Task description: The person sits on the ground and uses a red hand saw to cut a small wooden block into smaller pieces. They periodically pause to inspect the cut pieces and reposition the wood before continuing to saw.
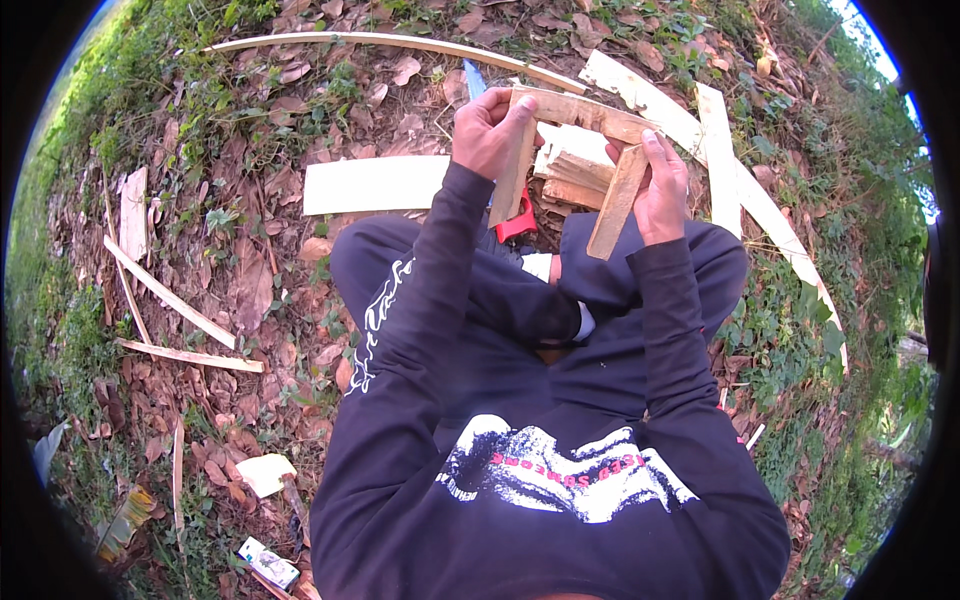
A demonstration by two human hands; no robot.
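Note:
Out in front of me, above my crossed legs, I hold up a U-shaped wooden frame point(585, 113) made of three pale strips. One strip runs across the far side, and two shorter ones point back toward me. My left hand point(482, 138) pinches the left corner between thumb and fingers. At the right corner my right hand point(662, 196) grips the joint, its thumb on top and its other fingers partly hidden. Beneath the frame lies a stack of short wood pieces point(578, 165), partly covered by it. A red handle-like object point(517, 222) shows beside my foot.
A wide pale board point(375, 186) lies left of my hands. A long thin strip point(400, 40) curves along the far side. Longer planks point(718, 150) cross at the right. Several thin strips point(170, 292) and a small box point(268, 563) lie at the left among dry leaves.

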